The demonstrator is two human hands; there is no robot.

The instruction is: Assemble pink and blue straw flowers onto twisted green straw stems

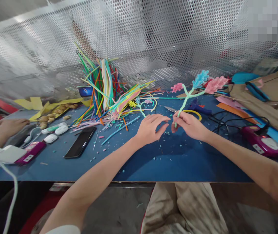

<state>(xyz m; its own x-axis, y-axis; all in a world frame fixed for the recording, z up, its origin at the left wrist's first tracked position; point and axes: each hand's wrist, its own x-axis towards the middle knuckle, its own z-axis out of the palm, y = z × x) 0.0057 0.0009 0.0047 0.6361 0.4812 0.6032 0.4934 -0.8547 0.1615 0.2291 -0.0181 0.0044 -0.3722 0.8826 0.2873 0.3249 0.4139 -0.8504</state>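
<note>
My right hand (186, 123) is closed around the lower stem of a pipe-cleaner flower (184, 103). The pale green stem stands nearly upright and forks into branches with pink and blue fuzzy heads. Beside it, my left hand (150, 129) hovers with thumb and fingers curved apart, nothing visible between them. Just behind the left hand lies a smaller pipe-cleaner flower (141, 109) with yellow, blue and pink heads, its stem partly hidden. Scissors (170, 109) with a yellow handle lie behind the right hand, partly covered by it.
A big bundle of pipe cleaners (104, 84) stands at the back. To the left are a black phone (80, 143), white earbud cases, a purple power strip (31, 152) and another person's hand (12, 126). Right hold a glue gun (199, 107), cables and a second purple power strip (263, 141).
</note>
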